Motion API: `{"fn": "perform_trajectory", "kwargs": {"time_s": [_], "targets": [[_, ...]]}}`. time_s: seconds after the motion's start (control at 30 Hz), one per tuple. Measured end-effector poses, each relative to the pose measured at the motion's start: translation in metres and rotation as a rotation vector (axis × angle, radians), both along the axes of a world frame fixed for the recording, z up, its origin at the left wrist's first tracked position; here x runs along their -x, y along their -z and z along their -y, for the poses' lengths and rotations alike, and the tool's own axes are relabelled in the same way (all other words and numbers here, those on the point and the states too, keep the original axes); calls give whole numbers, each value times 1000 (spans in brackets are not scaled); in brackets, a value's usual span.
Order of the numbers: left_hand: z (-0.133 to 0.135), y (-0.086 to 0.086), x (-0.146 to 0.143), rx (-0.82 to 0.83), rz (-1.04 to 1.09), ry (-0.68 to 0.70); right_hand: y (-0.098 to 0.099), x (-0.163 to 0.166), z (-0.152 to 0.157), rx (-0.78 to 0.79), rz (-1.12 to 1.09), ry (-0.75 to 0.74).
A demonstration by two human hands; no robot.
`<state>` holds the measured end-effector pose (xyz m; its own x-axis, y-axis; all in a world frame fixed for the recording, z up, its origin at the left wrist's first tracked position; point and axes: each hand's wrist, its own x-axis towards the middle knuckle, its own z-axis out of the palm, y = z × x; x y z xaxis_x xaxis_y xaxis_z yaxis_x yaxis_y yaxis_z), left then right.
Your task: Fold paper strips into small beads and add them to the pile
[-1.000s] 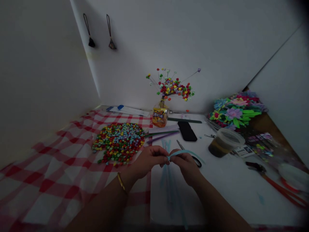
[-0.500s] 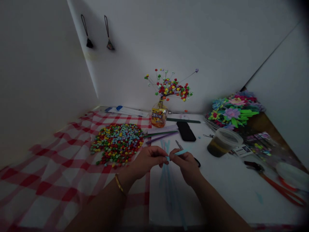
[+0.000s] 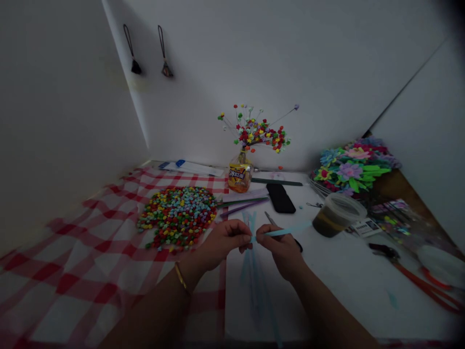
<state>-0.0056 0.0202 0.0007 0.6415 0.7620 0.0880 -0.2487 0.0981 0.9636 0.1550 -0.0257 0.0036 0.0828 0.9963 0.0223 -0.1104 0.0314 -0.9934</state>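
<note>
My left hand point(image 3: 234, 236) and my right hand point(image 3: 278, 245) meet above the white board, fingertips almost touching. Between them they pinch a light blue paper strip point(image 3: 290, 230). Its long end runs out to the right from my right fingers toward the plastic tub. A small folded part seems to sit at my left fingertips, mostly hidden by them. Below the hands more pale blue paper strips point(image 3: 256, 286) lie lengthwise on the board. Scissors point(image 3: 270, 218) lie partly covered by my right hand.
Left, a heap of coloured paper stars point(image 3: 178, 213) lies on the checked cloth point(image 3: 90, 271). Behind stands a bottle point(image 3: 240, 175) holding star stems. A black phone point(image 3: 281, 198), a tub of dark liquid point(image 3: 337, 215), craft flowers point(image 3: 352, 165) and orange-handled pliers point(image 3: 417, 278) are at right.
The free end of the blue strip now stretches far out to the right, where before it showed only short above my right hand. Both hands keep nearly the same place.
</note>
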Motion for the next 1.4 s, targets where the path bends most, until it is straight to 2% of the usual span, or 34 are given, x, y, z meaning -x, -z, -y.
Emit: {"fn": "perform_trajectory", "kwargs": {"time_s": [0.13,0.3,0.4,0.53,0.77,0.9,1.17,1.4], "targets": [[1,0,0,1,10,-1,0,-1,0,-17,33,23],[1,2,-2,5,48,23,0,0,1,5,39,-81],[0,3,-3,16,53,-8,0,1,1,-21,39,-109],[-1,3,-2,-29,4,-94,1,2,2,-62,166,-2],[2,-2,-1,-10,-21,-61,3,1,0,-159,293,131],[2,-3,-2,-53,-62,-100,1,1,1,-162,264,92],[2,-3,-2,-89,-52,-111,-3,4,1,-121,57,8],[3,-4,-4,-53,-32,-143,1,2,0,-117,25,25]]}}
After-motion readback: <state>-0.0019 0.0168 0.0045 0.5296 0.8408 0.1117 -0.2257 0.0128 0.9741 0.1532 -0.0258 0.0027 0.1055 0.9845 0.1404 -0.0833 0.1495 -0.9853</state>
